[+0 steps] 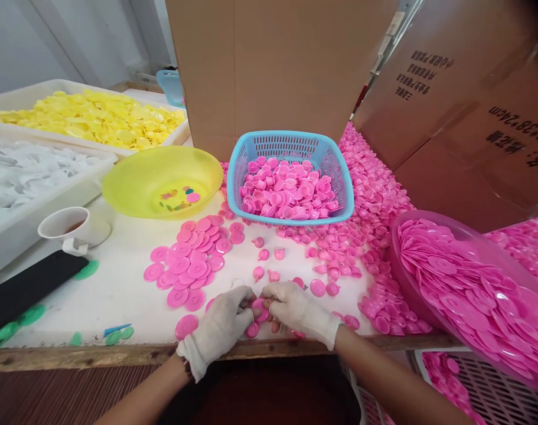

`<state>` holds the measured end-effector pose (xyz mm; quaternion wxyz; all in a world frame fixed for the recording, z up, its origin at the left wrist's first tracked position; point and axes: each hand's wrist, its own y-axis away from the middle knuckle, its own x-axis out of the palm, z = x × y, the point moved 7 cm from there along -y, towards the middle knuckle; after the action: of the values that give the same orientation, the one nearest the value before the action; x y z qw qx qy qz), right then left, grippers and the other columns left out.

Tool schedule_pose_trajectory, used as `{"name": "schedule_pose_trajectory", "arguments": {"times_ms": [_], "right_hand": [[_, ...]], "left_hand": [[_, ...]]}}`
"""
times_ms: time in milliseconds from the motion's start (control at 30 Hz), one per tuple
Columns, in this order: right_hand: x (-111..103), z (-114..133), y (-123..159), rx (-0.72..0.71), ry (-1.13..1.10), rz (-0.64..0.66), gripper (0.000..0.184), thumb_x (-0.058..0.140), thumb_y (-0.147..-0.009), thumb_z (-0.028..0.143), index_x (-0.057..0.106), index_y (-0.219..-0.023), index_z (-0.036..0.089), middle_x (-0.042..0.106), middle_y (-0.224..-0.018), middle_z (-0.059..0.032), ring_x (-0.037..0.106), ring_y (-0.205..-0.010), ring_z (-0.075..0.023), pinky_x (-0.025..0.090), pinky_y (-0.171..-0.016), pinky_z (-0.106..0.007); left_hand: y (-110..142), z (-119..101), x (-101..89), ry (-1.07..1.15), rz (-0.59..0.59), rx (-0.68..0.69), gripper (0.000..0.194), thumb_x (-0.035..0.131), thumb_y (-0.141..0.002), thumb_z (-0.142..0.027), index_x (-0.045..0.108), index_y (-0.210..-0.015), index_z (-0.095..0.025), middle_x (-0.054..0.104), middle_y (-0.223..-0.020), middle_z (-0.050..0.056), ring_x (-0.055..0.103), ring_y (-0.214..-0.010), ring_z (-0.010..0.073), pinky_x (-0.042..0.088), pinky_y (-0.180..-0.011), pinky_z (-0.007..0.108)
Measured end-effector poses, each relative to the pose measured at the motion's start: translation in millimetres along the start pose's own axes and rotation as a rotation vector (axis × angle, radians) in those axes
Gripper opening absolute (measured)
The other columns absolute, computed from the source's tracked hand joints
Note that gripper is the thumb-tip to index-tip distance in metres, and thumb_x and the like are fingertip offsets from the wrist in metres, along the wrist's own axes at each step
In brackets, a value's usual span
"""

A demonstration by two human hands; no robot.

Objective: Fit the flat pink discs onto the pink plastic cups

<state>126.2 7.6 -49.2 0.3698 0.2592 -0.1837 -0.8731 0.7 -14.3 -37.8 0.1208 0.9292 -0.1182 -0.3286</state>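
Note:
At the table's front edge my two hands meet, both in white gloves with bare fingertips. My left hand is closed, pinching a pink toy saucer from one side. From the other side my right hand grips the same saucer; its fingers partly cover it. A small pink piece lies just below the fingertips. Left of my hands spreads a heap of flat pink toy saucers. Several small pink toy cups stand beyond my hands.
A blue basket of pink cups stands ahead, before a tall cardboard box. Loose pink cups pile up at right, beside a pink basin of saucers. At left are a yellow bowl, a mug and trays of parts.

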Motion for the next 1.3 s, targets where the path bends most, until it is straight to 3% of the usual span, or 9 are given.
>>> {"name": "schedule_pose_trajectory", "arguments": {"times_ms": [200, 300, 467, 633, 933, 1000, 1100, 1233, 1300], "right_hand": [[12, -5, -5, 0.099, -0.249, 0.080, 0.002, 0.047, -0.087, 0.020, 0.048, -0.087, 0.019, 0.056, -0.069, 0.0026, 0.060, -0.052, -0.0092, 0.046, -0.046, -0.017], [16, -10, -7, 0.200, -0.328, 0.118, 0.008, 0.045, -0.087, 0.016, 0.045, -0.093, 0.020, 0.056, -0.071, 0.0024, 0.061, -0.053, -0.0110, 0.051, -0.047, -0.022], [17, -11, -15, 0.138, -0.279, 0.162, 0.010, 0.047, -0.084, 0.014, 0.047, -0.091, 0.021, 0.058, -0.077, 0.0022, 0.060, -0.051, -0.0092, 0.051, -0.049, -0.022], [16, -7, -10, 0.200, -0.303, 0.216, 0.012, 0.043, -0.088, 0.022, 0.048, -0.099, 0.022, 0.058, -0.073, 0.0011, 0.062, -0.053, -0.0116, 0.051, -0.048, -0.023], [19, -13, -18, 0.104, -0.139, 0.100, 0.008, 0.042, -0.086, 0.022, 0.048, -0.091, 0.020, 0.055, -0.072, 0.0015, 0.057, -0.045, -0.0088, 0.041, -0.041, -0.017], [16, -8, -15, 0.074, -0.079, 0.096, 0.009, 0.041, -0.086, 0.022, 0.049, -0.087, 0.019, 0.054, -0.068, 0.0014, 0.056, -0.044, -0.0093, 0.039, -0.040, -0.017], [-4, 11, -8, -0.021, -0.145, 0.010, 0.011, 0.040, -0.087, 0.024, 0.049, -0.090, 0.019, 0.054, -0.064, 0.0009, 0.055, -0.045, -0.0108, 0.039, -0.040, -0.019], [-48, 52, 0, -0.314, -0.522, -0.262, 0.027, 0.031, -0.088, 0.019, 0.037, -0.114, 0.021, 0.060, -0.093, -0.0042, 0.063, -0.067, -0.0117, 0.049, -0.056, -0.022], [-46, 68, -2, -0.401, -0.429, -0.270, 0.031, 0.032, -0.087, 0.017, 0.037, -0.118, 0.022, 0.059, -0.098, -0.0040, 0.062, -0.069, -0.0108, 0.049, -0.058, -0.022]], "left_hand": [[-14, 9, 7.8, 0.025, 0.100, -0.069, 0.009, 0.054, -0.073, -0.027, 0.052, -0.069, -0.019, 0.057, -0.061, -0.003, 0.052, -0.059, 0.0121, 0.035, -0.052, 0.022], [-18, 13, 12.6, 0.121, 0.174, -0.133, 0.004, 0.053, -0.071, -0.023, 0.052, -0.073, -0.019, 0.055, -0.059, -0.005, 0.053, -0.055, 0.0114, 0.036, -0.049, 0.021], [-24, 16, 18.2, 0.215, 0.274, -0.196, 0.016, 0.056, -0.065, -0.019, 0.047, -0.078, -0.020, 0.050, -0.053, -0.008, 0.052, -0.046, 0.0110, 0.038, -0.043, 0.020], [-23, 14, 14.0, 0.183, 0.275, -0.163, 0.013, 0.055, -0.067, -0.020, 0.047, -0.078, -0.020, 0.052, -0.054, -0.008, 0.053, -0.049, 0.0111, 0.039, -0.046, 0.020], [-20, -9, 1.7, -0.069, 0.116, -0.005, 0.014, 0.051, -0.064, -0.011, 0.048, -0.075, -0.020, 0.055, -0.061, -0.004, 0.051, -0.059, 0.0130, 0.035, -0.054, 0.023], [-15, -11, -7.9, -0.095, 0.065, 0.015, 0.016, 0.051, -0.069, -0.015, 0.051, -0.084, -0.020, 0.059, -0.067, -0.002, 0.055, -0.062, 0.0150, 0.037, -0.057, 0.025], [-1, 0, -42.4, -0.132, -0.105, 0.007, 0.020, 0.053, -0.077, -0.030, 0.054, -0.095, -0.022, 0.064, -0.076, 0.000, 0.059, -0.069, 0.0173, 0.042, -0.064, 0.027], [26, 29, -94.8, -0.193, -0.323, -0.068, 0.022, 0.049, -0.080, -0.042, 0.057, -0.086, -0.022, 0.063, -0.070, -0.002, 0.057, -0.063, 0.0161, 0.043, -0.062, 0.026], [38, 43, -104.7, -0.193, -0.352, -0.111, 0.024, 0.048, -0.081, -0.043, 0.057, -0.085, -0.022, 0.061, -0.066, -0.002, 0.055, -0.059, 0.0150, 0.043, -0.059, 0.024]]}}
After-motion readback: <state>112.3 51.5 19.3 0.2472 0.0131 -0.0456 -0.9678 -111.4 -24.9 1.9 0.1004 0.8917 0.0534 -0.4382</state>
